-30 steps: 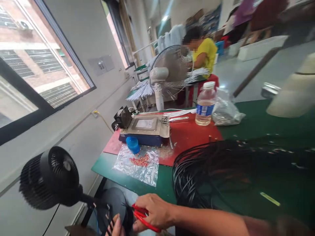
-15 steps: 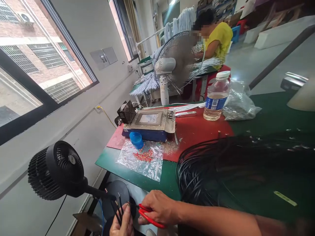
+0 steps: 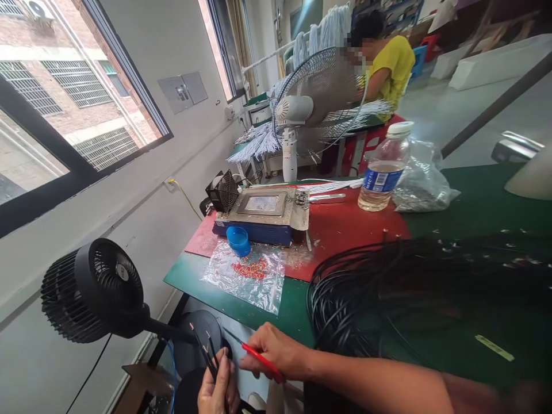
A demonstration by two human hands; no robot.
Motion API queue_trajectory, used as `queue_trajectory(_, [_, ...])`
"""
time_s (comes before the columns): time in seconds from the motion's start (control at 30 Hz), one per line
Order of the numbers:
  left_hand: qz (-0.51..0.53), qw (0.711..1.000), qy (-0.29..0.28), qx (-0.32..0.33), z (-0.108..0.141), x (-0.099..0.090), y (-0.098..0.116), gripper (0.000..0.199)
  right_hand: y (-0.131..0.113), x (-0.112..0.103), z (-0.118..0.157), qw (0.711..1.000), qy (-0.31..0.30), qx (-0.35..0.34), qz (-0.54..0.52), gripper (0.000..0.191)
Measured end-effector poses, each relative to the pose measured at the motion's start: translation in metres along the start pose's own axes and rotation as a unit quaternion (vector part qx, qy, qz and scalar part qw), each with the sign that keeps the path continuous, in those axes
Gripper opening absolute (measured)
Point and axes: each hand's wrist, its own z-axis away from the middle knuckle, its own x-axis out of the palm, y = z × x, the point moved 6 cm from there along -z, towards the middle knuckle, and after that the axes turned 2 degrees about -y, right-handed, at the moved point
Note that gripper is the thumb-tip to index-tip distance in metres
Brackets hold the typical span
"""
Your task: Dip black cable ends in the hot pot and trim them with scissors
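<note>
My left hand [image 3: 219,384] is closed around several short ends of black cable [image 3: 209,359], whose stripped tips point up and show small coloured wires. Beside it, my right hand [image 3: 276,349] grips red-handled scissors [image 3: 262,359]. Their dark, thin blades point up and left, a little apart from the cable ends. Part of the handles is hidden by my fingers. To the right, under my forearm, a large bundle of black cables [image 3: 340,310] lies coiled on the green table [image 3: 194,282].
A clear plastic bag [image 3: 219,276] carries red bits [image 3: 252,268] and a blue cup [image 3: 238,240]. Behind stands a heating plate device [image 3: 259,230]. A bottle [image 3: 382,172] stands on the red mat [image 3: 336,224]. A black fan [image 3: 107,287] is at left; a co-worker in yellow [image 3: 394,63] sits beyond.
The scissors' blades have come away from the cable ends and tilted upward, with the handles closer together. My left hand has shifted slightly right. The view has turned a little.
</note>
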Motion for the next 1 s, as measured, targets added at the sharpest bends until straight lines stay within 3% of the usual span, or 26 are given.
queue_trajectory(0.13, [0.011,0.999,-0.027,-0.015,0.007,0.004,-0.008,0.040,-0.004,0.004,0.002,0.973,-0.045,0.044,-0.222,0.040])
queue_trajectory(0.23, [0.000,0.999,-0.037,-0.026,0.013,0.008,-0.012,0.039,-0.006,0.005,0.002,0.955,-0.058,0.050,-0.288,0.037])
queue_trajectory(0.4, [-0.005,0.998,-0.040,-0.049,0.018,0.014,-0.015,0.039,-0.007,0.006,0.002,0.950,-0.067,0.044,-0.301,0.036])
queue_trajectory(0.53, [-0.006,0.999,-0.015,-0.034,0.018,0.011,-0.012,0.039,-0.011,0.004,0.003,0.967,-0.065,0.008,-0.244,0.040])
queue_trajectory(0.63, [-0.021,0.999,-0.027,-0.022,0.018,0.011,-0.012,0.038,-0.014,0.003,0.005,0.977,-0.053,-0.009,-0.208,0.039])
queue_trajectory(0.87, [0.017,0.996,-0.081,-0.032,0.018,0.014,-0.021,0.030,-0.020,0.012,0.010,0.940,-0.130,0.052,-0.312,0.036])
queue_trajectory(1.0, [0.054,0.991,-0.103,-0.070,0.018,0.015,-0.025,0.034,-0.024,0.013,0.013,0.931,-0.134,0.107,-0.323,0.029])
